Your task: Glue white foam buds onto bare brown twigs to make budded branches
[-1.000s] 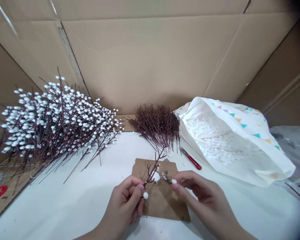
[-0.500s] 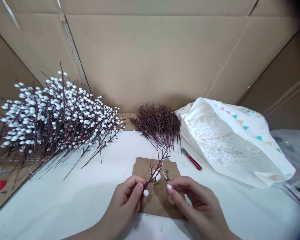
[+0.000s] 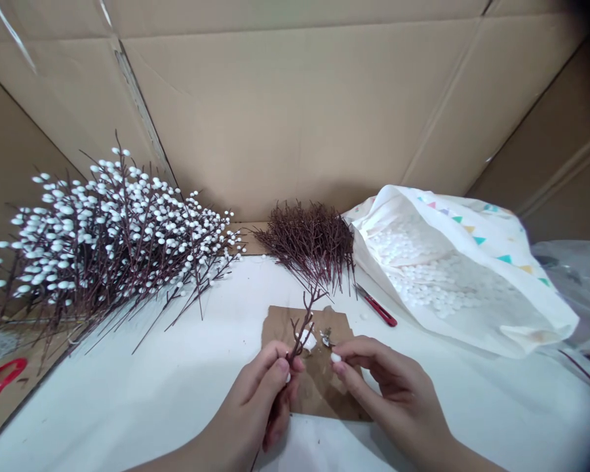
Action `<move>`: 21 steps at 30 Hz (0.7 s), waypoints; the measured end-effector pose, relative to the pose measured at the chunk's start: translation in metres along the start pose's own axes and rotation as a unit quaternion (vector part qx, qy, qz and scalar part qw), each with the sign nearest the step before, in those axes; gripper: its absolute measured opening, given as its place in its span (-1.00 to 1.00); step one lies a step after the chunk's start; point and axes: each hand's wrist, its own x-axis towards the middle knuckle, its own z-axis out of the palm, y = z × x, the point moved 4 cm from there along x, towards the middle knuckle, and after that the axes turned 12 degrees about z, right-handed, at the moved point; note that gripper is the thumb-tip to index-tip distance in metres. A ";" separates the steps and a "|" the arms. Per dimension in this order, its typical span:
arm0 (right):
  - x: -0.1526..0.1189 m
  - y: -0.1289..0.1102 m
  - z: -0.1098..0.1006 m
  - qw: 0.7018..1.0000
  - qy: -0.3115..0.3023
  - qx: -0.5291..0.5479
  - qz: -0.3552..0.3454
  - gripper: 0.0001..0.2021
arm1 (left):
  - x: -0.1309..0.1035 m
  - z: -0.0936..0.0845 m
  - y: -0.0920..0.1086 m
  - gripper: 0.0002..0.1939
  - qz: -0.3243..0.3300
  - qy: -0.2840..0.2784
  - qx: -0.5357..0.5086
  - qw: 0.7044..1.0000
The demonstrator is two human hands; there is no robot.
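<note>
My left hand [image 3: 260, 387] pinches the stem of a brown artificial twig [image 3: 305, 321], whose bare forked tips point up and away. One white berry on that twig is partly hidden by my left fingers. Between thumb and forefinger, my right hand [image 3: 388, 380] holds a loose white berry [image 3: 335, 358], a short way right of the twig. Under both hands lies a piece of brown cardboard [image 3: 344, 400]. On it sit a white glob [image 3: 307, 339], perhaps glue, and a small dark smeared lump [image 3: 326, 338].
Berry-covered twigs [image 3: 122, 236] are heaped at the left. A bundle of bare twigs [image 3: 309, 242] lies at the back, beside a red utility knife [image 3: 378, 307]. An open white bag [image 3: 472, 275] of white berries stands at the right. A red ring-shaped handle [image 3: 4, 380] lies far left.
My left hand has turned the twig more upright, and its berry is now mostly behind my fingers. The right hand stays nearly in place with its berry. The view has shifted slightly.
</note>
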 end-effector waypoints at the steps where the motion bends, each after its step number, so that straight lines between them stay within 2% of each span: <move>1: 0.000 0.000 -0.001 1.000 0.003 0.002 -0.002 -0.90 | 0.000 0.000 0.000 -0.65 -0.005 0.002 -0.003 1.000; 5: 0.000 0.000 -0.002 1.000 0.004 0.025 0.002 -0.89 | 0.000 -0.001 0.003 -0.58 -0.031 -0.004 -0.005 1.000; 8: 0.001 0.001 -0.001 0.996 0.002 0.076 0.054 -0.94 | -0.001 -0.002 0.004 -0.65 -0.030 0.006 0.004 1.000; 10: 0.003 0.002 0.000 0.987 -0.001 0.120 0.106 -0.93 | -0.003 -0.004 0.003 -0.71 -0.016 0.016 0.005 1.000; 14: 0.005 0.005 0.004 0.964 -0.015 0.185 0.189 -0.83 | -0.006 -0.003 0.003 -0.59 0.045 -0.012 0.020 0.999; 16: 0.005 0.007 0.006 0.953 -0.023 0.211 0.214 -0.80 | -0.007 -0.002 0.003 -0.56 0.052 -0.023 0.041 0.998; 21: 0.005 0.008 0.008 0.946 -0.037 0.245 0.211 -0.73 | -0.011 0.005 0.010 -0.54 0.045 -0.030 0.059 0.997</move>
